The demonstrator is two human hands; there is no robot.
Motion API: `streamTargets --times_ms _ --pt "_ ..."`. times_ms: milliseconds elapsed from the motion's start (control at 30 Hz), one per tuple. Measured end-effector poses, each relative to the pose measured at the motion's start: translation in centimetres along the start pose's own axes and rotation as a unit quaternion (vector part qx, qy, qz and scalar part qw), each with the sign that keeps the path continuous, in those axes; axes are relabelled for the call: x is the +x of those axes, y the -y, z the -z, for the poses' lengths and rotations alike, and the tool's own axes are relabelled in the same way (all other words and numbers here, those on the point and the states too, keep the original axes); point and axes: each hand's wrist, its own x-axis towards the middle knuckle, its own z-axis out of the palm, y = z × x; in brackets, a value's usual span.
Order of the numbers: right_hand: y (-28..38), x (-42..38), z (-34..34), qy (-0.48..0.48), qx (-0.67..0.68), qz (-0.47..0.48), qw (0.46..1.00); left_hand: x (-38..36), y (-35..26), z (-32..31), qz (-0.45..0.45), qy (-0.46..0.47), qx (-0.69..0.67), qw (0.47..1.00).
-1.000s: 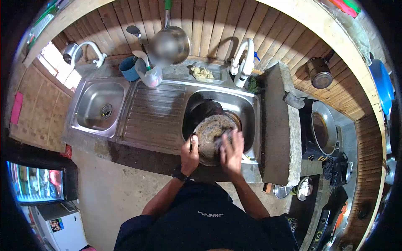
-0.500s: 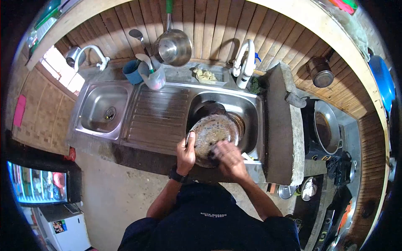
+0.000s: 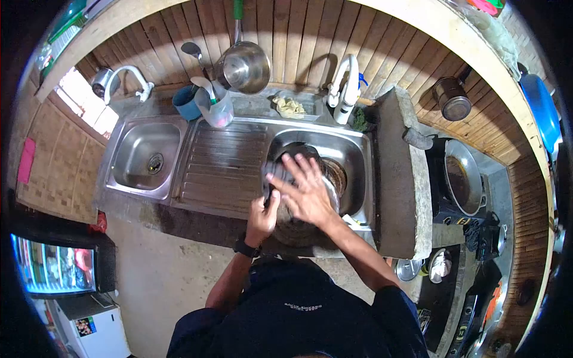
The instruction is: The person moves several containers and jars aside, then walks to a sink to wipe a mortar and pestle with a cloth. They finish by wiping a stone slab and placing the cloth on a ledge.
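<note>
My left hand (image 3: 261, 219) is closed on the near left rim of a round, soot-stained pan (image 3: 292, 230), thumb on top. The pan is held over the right sink basin (image 3: 357, 179), and my right hand covers much of it. Fingers spread and stretched out, my right hand (image 3: 307, 194) lies across the pan's upper left part. Against its fingers and thumb is a dark, blurred thing (image 3: 276, 174), perhaps a scrubbing pad. Behind the pan, more dark, round cookware (image 3: 335, 178) sits in the basin.
A ridged steel drainboard (image 3: 224, 161) joins the left basin (image 3: 148, 156). Behind the sink stand a white faucet (image 3: 345, 89), a blue cup (image 3: 186, 104) and a clear jug (image 3: 218, 113) with utensils. A concrete divider (image 3: 400, 179) separates the sink from a wok (image 3: 462, 176) on a stove.
My right hand has moved up and left over the pan, from its lower right part, and its fingers have spread. My left hand keeps its hold on the rim.
</note>
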Motion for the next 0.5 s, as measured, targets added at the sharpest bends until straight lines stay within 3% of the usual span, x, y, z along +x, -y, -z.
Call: streamTargets --times_ms 67,100,167,233,267,300,367,433,467,500 --pt "-0.4 0.8 0.2 -0.046 -0.011 -0.079 0.996 0.7 0.3 0.3 -0.008 -0.018 0.026 0.999" --pt "-0.6 0.4 0.1 -0.015 -0.022 -0.184 0.982 0.6 -0.3 0.1 -0.013 -0.053 -0.005 0.999" --pt "-0.7 0.1 0.1 -0.134 0.010 -0.284 0.949 0.3 -1.8 -0.4 -0.020 -0.123 -0.070 0.990" --pt "-0.6 -1.1 -1.4 -0.248 0.040 -0.330 0.910 -0.1 -1.1 -0.7 -0.029 -0.180 -0.039 0.982" --pt "0.1 -1.5 -2.0 -0.291 0.140 -0.404 0.856 -0.3 -1.0 -1.4 -0.035 -0.212 -0.035 0.976" --pt "0.4 -2.4 -2.9 -0.312 0.126 -0.452 0.826 -0.8 -0.7 -1.9 -0.041 -0.241 -0.030 0.969" --pt "0.6 -3.1 -1.8 -0.320 0.213 -0.480 0.789 -1.6 1.5 -2.2 0.019 -0.196 -0.073 0.978" --pt "-1.2 -4.2 -1.3 -0.315 0.212 -0.428 0.820 -1.6 1.4 -1.7 0.038 -0.122 -0.143 0.981" --pt "-2.5 -4.7 -0.4 -0.279 0.221 -0.392 0.848 -0.7 0.4 -0.7 0.059 -0.021 -0.131 0.989" --pt "-3.4 -4.6 0.8 -0.240 0.231 -0.354 0.874 0.7 -0.4 0.7 0.139 0.090 -0.212 0.963"
